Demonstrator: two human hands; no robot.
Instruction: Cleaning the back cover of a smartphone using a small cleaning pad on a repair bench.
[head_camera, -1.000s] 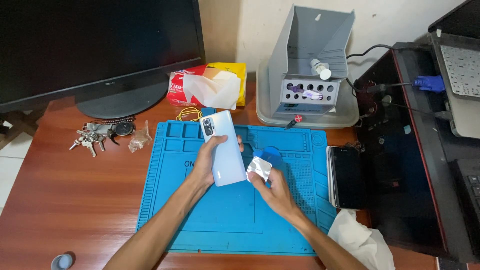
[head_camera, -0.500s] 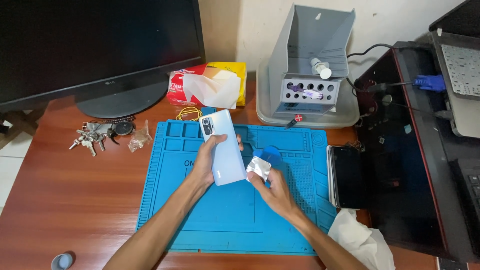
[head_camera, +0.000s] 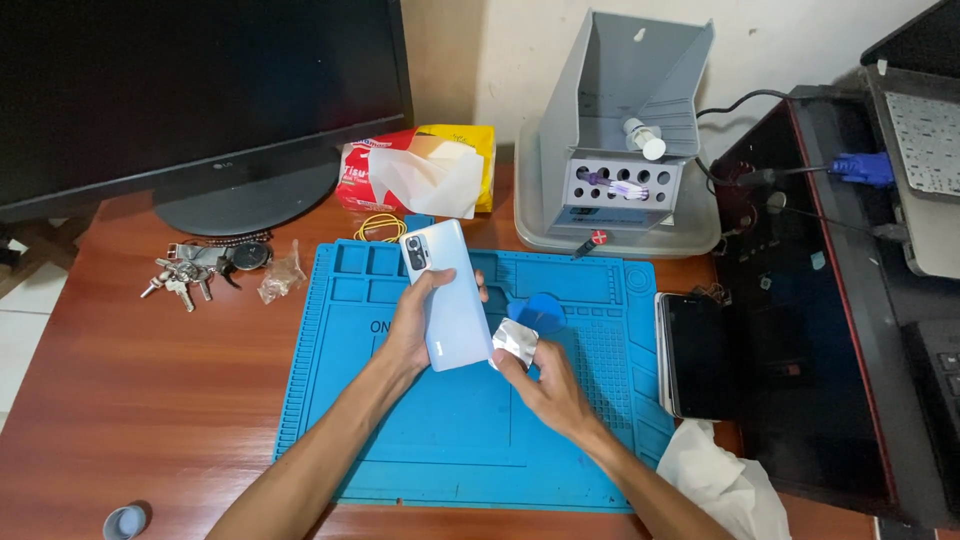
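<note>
Our left hand (head_camera: 418, 330) is closed around a pale blue phone (head_camera: 447, 297), fingers wrapped over its near long edge and thumb on the far one, so that we hold it back-up and tilted above the blue work mat (head_camera: 400, 440), its camera block at the end farthest from us. Our right hand (head_camera: 545, 385) sits just beside it on the right, its fingers pinched together on a small crumpled silvery wipe (head_camera: 516, 342), and that wipe touches the lower right edge of the phone. Both hands hover over the middle of the mat, and directly behind the wipe a round blue pick (head_camera: 540, 310) lies on the mat. Toward us from the hands the mat is bare, and so is the left part of the mat with its row of shallow moulded trays along the far edge. Off the mat's right edge a second dark phone (head_camera: 700, 352) lies face-up, touching or nearly touching the mat's border, and a crumpled white cloth (head_camera: 722, 482) lies past the mat's near right corner. Beyond the mat's far edge stand a grey tool holder (head_camera: 620, 150) in a tray and a tissue packet (head_camera: 420, 172), with a loop of yellow rubber band (head_camera: 380, 226) between the packet and the mat. To the mat's left, well apart from our hands, a bunch of keys (head_camera: 185, 275) rests on the wooden desk (head_camera: 130, 400) near the monitor (head_camera: 190, 100) base.
</note>
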